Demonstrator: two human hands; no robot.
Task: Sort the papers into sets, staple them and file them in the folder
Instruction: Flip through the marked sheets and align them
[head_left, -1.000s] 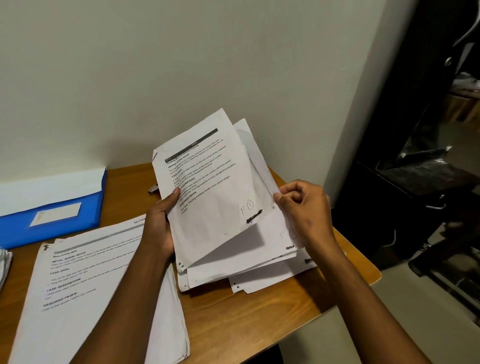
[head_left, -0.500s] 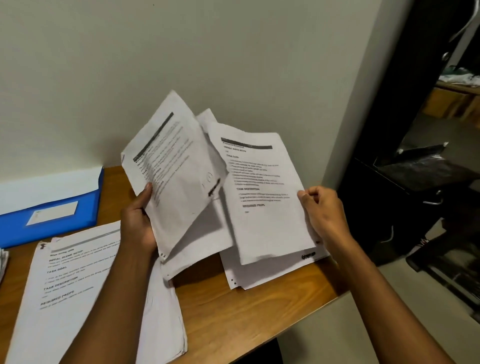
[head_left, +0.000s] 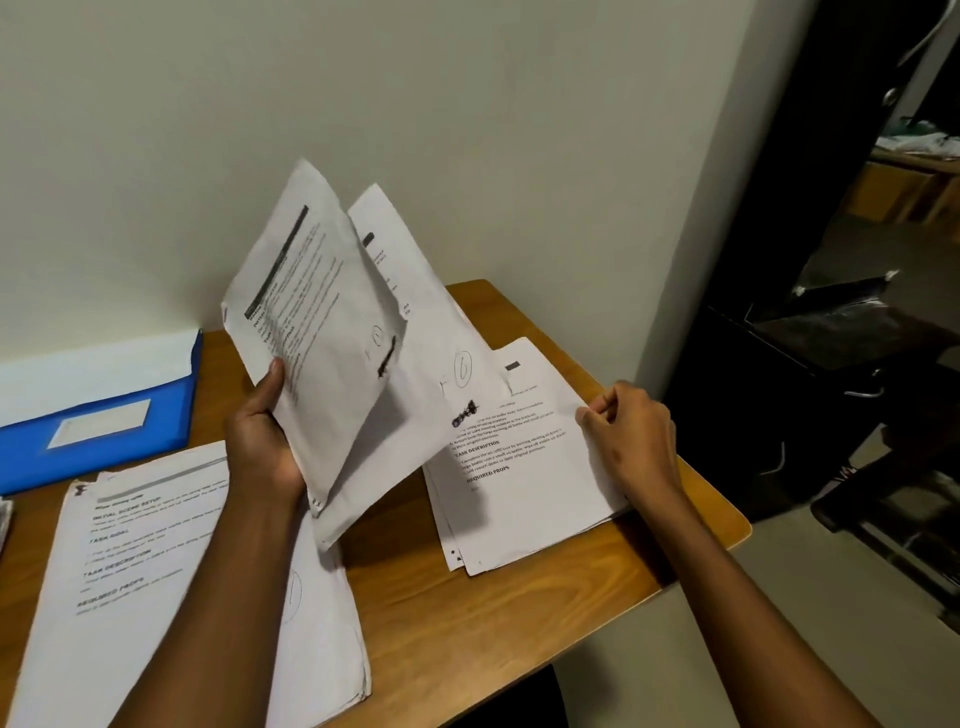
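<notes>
Papers are sitting in three places on the desk (head_left: 519, 613): a fan of sheets (head_left: 332, 332) raised in the left hand (head_left: 260, 447), a small pile (head_left: 524, 488) lying flat at the right edge, and a larger stack (head_left: 171, 587) lying flat at the near left. The left hand is gripping the fan by its lower edge, thumb across the front page and fingers curled behind, so the sheets are tilting up and splaying apart. The right hand (head_left: 628, 436) is pinching the right edge of the small pile's top sheet between thumb and fingers, and whether that sheet is being laid down or lifted cannot be told.

The blue folder (head_left: 104, 415) is lying against the wall at the far left with white pages showing from its top edge, well apart from both hands. No stapler is showing.

Sorting looks to be the step in hand, with stapling and filing not yet begun. Doing it well probably means reading the handwritten circled mark on each page before choosing a pile, since the printed headings look alike. One sheet should be leaving the fan at a time, and the left grip should be staying firm, because the loose pages could slide out. The right pile is lying close to the desk's edge, so squaring it inward would be wise.
</notes>
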